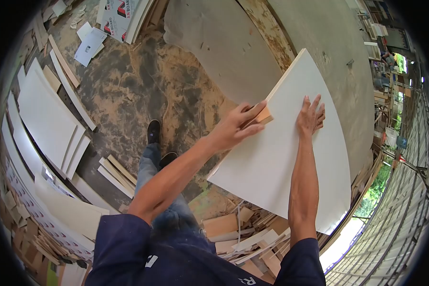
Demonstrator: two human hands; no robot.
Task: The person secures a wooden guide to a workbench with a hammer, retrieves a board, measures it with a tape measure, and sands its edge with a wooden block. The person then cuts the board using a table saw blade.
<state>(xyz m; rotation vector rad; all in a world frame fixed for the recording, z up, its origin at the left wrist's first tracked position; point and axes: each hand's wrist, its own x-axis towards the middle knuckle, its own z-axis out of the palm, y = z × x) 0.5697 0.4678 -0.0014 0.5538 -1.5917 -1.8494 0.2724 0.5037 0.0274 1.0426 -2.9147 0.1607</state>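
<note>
Item: large white panel with pale edges and a curved outer side; lies broad face up, its far part over a smooth grey counter. What bears its near part cannot be told.

Item: small orange-tan block; at the panel's straight left edge, in the left hand.

Left hand: partly closed, fingers reaching forward, thumb side inward; block pinched between the digits. Best handling, by judgement: block face square to the edge, wrist steady, light and even pressure, long strokes rather than short jabs. Any tilt would likely round the corner or mark the white face; the pointed far end calls for the lightest touch.

Right hand: half open, fingers slightly spread and bent, set down on the white face. A small brownish piece shows beside the fingers; whether it is gripped cannot be told. By judgement, a broad, firm bearing here, well inside the margin, would steady the panel without letting it skid or tip; fingers best kept out of the block's path.

Surroundings: brown-and-grey stained floor; stacked white curved boards at left; mixed wood offcuts below the panel, a snag for feet if stance shifts.
</note>
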